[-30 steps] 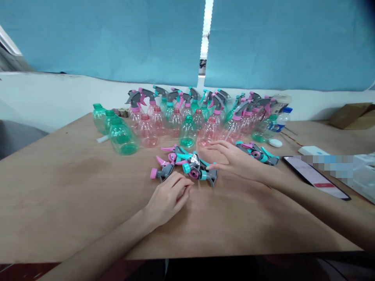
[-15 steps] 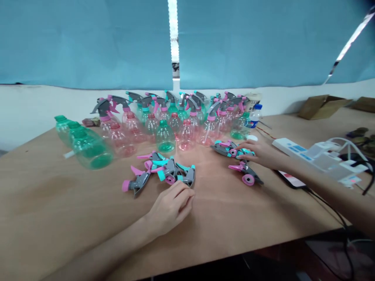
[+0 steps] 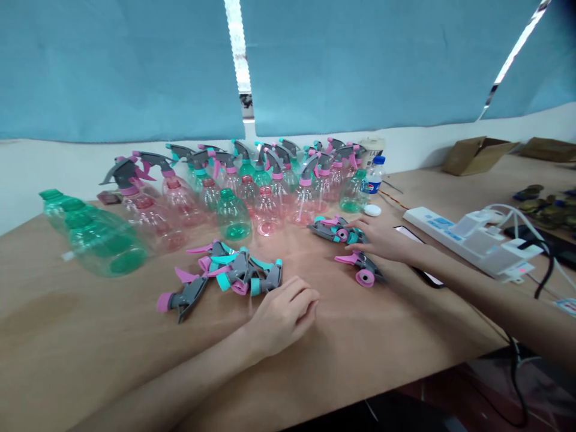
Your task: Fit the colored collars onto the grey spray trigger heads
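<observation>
Has the right hand (image 3: 382, 237) now at the right-hand heap of spray heads (image 3: 330, 231), well away from the left-hand heap (image 3: 238, 270), the place of its fingers a second ago; turns the view rightward too; puts the right-hand heap, no longer the left-hand one, within immediate reach of those fingers. Comes in from the heap's right side; sets thumb and fingers moderately apart about the teal parts at that end, apparently touching; cannot tell whether closed on any of them. Leaves a lone pink-and-grey spray head (image 3: 364, 267) on the table (image 3: 360, 336), apart from the heap, just on the near side of the right hand. Keeps the left hand (image 3: 288, 315) narrow and loosely curled, with nothing visible in it; rests it just beside the left-hand heap's nearest grey-and-teal head; cannot tell if touching.
</observation>
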Demonstrator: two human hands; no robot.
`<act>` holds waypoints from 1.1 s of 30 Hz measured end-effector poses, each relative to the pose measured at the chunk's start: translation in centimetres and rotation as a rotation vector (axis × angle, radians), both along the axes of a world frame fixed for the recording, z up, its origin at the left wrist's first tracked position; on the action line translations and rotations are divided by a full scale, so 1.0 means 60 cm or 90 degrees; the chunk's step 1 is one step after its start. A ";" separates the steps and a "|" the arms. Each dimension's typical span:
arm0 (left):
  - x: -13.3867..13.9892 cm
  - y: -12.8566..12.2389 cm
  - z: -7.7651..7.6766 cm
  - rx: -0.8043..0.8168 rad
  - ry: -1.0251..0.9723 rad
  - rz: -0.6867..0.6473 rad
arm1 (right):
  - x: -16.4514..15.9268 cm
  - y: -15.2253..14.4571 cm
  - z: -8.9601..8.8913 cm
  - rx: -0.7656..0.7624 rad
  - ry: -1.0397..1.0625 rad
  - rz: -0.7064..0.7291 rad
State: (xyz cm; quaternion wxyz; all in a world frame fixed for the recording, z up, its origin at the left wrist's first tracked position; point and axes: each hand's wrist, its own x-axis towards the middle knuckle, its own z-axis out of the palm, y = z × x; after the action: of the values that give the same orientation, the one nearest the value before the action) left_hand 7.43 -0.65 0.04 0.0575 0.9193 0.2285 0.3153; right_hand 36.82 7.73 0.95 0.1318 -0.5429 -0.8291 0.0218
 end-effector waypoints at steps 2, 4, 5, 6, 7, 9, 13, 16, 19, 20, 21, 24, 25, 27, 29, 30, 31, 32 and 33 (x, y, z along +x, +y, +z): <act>0.007 0.004 -0.001 -0.007 0.004 0.002 | 0.002 -0.011 -0.003 -0.010 0.012 -0.014; 0.016 0.010 -0.003 -0.011 0.014 0.011 | 0.004 -0.023 -0.005 -0.025 0.025 -0.024; 0.022 0.013 -0.005 -0.014 0.021 0.020 | 0.005 -0.030 -0.006 -0.032 0.031 -0.024; 0.029 0.015 -0.006 -0.017 0.032 0.031 | 0.005 -0.036 -0.006 -0.037 0.036 -0.023; 0.036 0.017 -0.008 -0.022 0.044 0.043 | 0.005 -0.042 -0.007 -0.041 0.041 -0.020; 0.054 0.019 -0.010 -0.038 0.069 0.065 | 0.004 -0.053 -0.008 -0.041 0.046 -0.014; 0.099 0.018 -0.010 -0.078 0.091 0.073 | -0.005 -0.071 -0.014 -0.008 0.034 0.004; 0.133 0.017 -0.009 -0.092 0.086 0.078 | -0.014 -0.082 -0.024 0.043 0.029 0.018; 0.157 0.022 -0.012 -0.106 0.106 0.120 | -0.021 -0.091 -0.034 0.076 0.038 0.012; 0.160 0.024 -0.013 -0.110 0.113 0.122 | -0.023 -0.094 -0.035 0.079 0.041 0.011; 0.162 0.027 -0.015 -0.111 0.113 0.118 | -0.024 -0.097 -0.036 0.080 0.043 0.013; 0.152 0.032 -0.019 -0.111 0.086 0.108 | -0.024 -0.102 -0.035 0.062 0.056 0.023; 0.144 0.032 -0.019 -0.116 0.076 0.113 | -0.023 -0.103 -0.032 0.054 0.065 0.023; 0.123 0.029 -0.017 -0.135 0.062 0.118 | -0.020 -0.102 -0.023 0.036 0.087 0.020; 0.098 0.024 -0.014 -0.151 0.056 0.133 | -0.019 -0.100 -0.010 0.011 0.105 0.008; 0.084 0.021 -0.013 -0.155 0.054 0.140 | -0.020 -0.098 -0.001 -0.006 0.110 -0.002; 0.070 0.018 -0.012 -0.158 0.046 0.148 | -0.022 -0.096 0.007 -0.027 0.113 -0.012; 0.057 0.015 -0.012 -0.164 0.044 0.150 | -0.026 -0.093 0.017 -0.049 0.115 -0.024; 0.046 0.012 -0.012 -0.173 0.044 0.150 | -0.030 -0.089 0.025 -0.072 0.120 -0.034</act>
State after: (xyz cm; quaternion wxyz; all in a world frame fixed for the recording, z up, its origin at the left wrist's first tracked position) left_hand 10.20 0.04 -0.67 0.1361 0.8803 0.3768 0.2540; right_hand 35.01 2.40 2.45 0.1789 -0.5668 -0.7958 0.1162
